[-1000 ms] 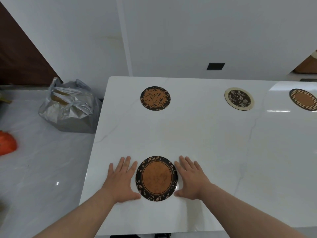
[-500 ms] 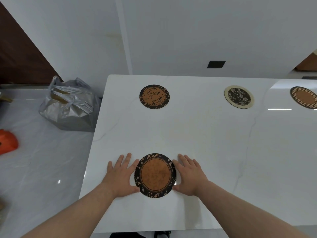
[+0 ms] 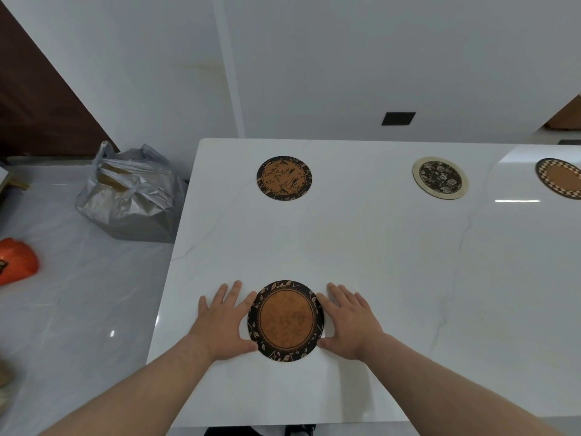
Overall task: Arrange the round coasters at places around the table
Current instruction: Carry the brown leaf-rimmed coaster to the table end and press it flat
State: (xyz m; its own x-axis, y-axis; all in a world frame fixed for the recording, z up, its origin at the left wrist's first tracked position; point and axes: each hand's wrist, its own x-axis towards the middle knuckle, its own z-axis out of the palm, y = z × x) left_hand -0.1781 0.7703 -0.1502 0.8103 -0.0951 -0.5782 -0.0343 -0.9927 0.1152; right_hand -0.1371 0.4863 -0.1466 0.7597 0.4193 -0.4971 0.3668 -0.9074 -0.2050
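Observation:
A round brown coaster with a black leaf border (image 3: 285,321) lies flat near the front edge of the white table (image 3: 377,262). My left hand (image 3: 224,322) rests flat on the table against the coaster's left rim, fingers spread. My right hand (image 3: 349,322) lies flat against its right rim. Neither hand grips it. At the far side lie a brown coaster with black branches (image 3: 284,178), a cream-rimmed black floral coaster (image 3: 440,178) and a checker-rimmed brown coaster (image 3: 561,178), cut off by the right edge of the view.
A grey plastic bag (image 3: 132,196) sits on the pale floor left of the table. An orange object (image 3: 15,261) lies at the far left. A white wall with a black socket (image 3: 398,118) stands behind the table.
Both hands and the leaf-border coaster stay almost in place; the view shifted slightly. The other coasters have not moved.

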